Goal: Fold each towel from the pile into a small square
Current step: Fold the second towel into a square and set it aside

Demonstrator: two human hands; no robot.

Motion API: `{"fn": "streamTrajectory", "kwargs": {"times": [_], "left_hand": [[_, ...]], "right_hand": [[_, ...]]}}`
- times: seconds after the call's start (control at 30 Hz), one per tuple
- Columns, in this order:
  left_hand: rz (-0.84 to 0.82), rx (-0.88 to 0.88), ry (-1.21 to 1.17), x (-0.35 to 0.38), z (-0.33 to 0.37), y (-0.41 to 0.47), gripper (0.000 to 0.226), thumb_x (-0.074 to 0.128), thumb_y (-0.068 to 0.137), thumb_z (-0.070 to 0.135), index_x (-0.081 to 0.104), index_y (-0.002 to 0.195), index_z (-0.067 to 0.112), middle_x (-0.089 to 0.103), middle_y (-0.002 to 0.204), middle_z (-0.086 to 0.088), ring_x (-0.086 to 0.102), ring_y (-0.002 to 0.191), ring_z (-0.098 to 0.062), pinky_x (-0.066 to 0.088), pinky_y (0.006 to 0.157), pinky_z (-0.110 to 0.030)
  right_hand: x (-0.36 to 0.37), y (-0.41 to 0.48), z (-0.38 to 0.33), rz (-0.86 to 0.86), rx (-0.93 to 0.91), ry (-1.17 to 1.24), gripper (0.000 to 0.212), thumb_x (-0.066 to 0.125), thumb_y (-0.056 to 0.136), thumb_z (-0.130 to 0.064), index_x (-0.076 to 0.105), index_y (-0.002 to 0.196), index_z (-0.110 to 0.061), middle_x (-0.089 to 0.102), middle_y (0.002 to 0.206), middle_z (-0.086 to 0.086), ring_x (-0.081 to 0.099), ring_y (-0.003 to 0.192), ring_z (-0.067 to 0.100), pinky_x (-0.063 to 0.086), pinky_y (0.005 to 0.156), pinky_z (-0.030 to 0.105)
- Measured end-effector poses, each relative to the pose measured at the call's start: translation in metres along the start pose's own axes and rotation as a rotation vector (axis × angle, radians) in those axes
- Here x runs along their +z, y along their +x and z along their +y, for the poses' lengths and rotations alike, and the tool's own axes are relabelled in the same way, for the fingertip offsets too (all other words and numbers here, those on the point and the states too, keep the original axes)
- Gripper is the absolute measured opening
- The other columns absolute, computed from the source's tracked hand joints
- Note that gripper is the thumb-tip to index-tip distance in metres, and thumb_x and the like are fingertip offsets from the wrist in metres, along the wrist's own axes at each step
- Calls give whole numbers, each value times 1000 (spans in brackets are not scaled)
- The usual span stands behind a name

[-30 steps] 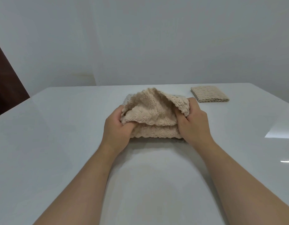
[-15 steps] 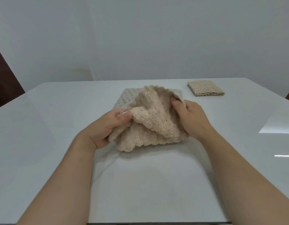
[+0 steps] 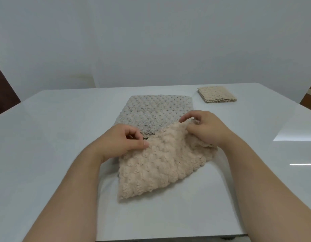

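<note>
We note bare table between the near table edge and the nearest corner of the beige towel, which leaves room to draw the cloth toward us.

The beige towel lies at the centre of the table, mostly opened out but skewed, one corner pointing toward us. One second ago it was a tight bundle gripped in both hands. Half a second ago it was a lifted, crumpled mass. Now it is spread in a single layer, so we judge that folding of this towel is only about to start.

The left hand pinches the towel's far-left edge between thumb and curled fingers. The right hand pinches the far-right corner, held slightly off the table. The cloth below that hand is rumpled, and the right edge is not straight.

Beyond the hands, a grey towel lies flat, its near edge overlapped by the beige towel. Any pull away from us risks dragging it.

Farther right, a folded towel sits well apart near the far table edge. Open table lies to both sides.
</note>
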State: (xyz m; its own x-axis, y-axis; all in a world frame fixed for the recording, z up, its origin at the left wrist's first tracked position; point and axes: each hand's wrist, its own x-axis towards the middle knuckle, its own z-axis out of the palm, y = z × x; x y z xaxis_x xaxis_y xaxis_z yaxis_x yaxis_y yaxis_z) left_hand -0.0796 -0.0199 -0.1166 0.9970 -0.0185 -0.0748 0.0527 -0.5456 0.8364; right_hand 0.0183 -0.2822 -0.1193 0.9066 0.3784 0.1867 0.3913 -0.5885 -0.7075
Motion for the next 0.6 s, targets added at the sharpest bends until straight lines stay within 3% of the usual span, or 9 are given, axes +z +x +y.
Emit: {"fn": "streamTrajectory", "kwargs": {"times": [0.03,0.13,0.17,0.23,0.37,0.4,0.5,0.53,0.6], "left_hand": [[44,13,54,0,-2,1,22,86,78,28,70,72,14,69,74,-8,61,65,-21,51,66,-36],[131,26,180,1,-4,3,23,86,77,26,68,68,15,74,93,-8,71,85,-29,58,81,-44],[136,11,200,1,-5,4,23,85,78,24,67,68,13,76,91,-7,72,84,-26,58,77,-42],[113,-40,225,3,-5,5,24,81,81,20,63,66,13,76,76,-3,67,59,-13,54,56,-32],[72,-71,277,4,-3,4,17,78,78,22,65,71,13,70,64,-1,55,53,-8,47,54,-28],[66,-68,271,4,-3,4,16,78,77,20,64,69,15,67,62,1,54,54,-8,47,55,-29],[28,-59,218,4,-3,4,21,74,74,11,61,62,21,57,58,9,50,58,-10,42,57,-29],[19,-53,194,4,-3,5,24,73,74,9,61,60,23,56,58,9,51,60,-11,41,57,-28],[22,-38,160,3,-4,6,24,70,76,6,62,62,24,59,60,10,52,62,-10,41,55,-25]], "right_hand": [[1,0,1,-17,2,-50,29,60,85,-22,72,105,-39,61,70,-28,52,60,-4,43,67,26],[4,1,2,-52,19,-167,41,57,86,-26,68,122,-42,66,111,-20,54,74,-4,48,79,28],[5,2,2,-52,26,-186,43,56,87,-25,67,125,-41,68,118,-14,54,72,-5,48,79,27],[7,4,3,-47,18,-204,47,55,88,-24,64,132,-41,68,125,-8,55,64,-7,47,76,25],[12,4,5,-71,17,-114,58,49,93,-22,48,141,-55,65,79,-15,53,48,-4,41,61,22],[12,4,5,-84,15,-114,58,47,94,-23,47,141,-57,64,77,-15,52,51,-2,43,63,23],[15,7,4,-115,11,-207,48,43,98,-24,57,136,-50,67,121,-14,60,88,5,49,91,30],[15,7,3,-113,22,-233,43,42,98,-24,63,130,-45,65,124,-14,60,100,9,48,97,32],[16,8,5,-78,28,-263,31,43,96,-24,65,113,-38,71,108,-13,63,99,15,50,91,35]]}}
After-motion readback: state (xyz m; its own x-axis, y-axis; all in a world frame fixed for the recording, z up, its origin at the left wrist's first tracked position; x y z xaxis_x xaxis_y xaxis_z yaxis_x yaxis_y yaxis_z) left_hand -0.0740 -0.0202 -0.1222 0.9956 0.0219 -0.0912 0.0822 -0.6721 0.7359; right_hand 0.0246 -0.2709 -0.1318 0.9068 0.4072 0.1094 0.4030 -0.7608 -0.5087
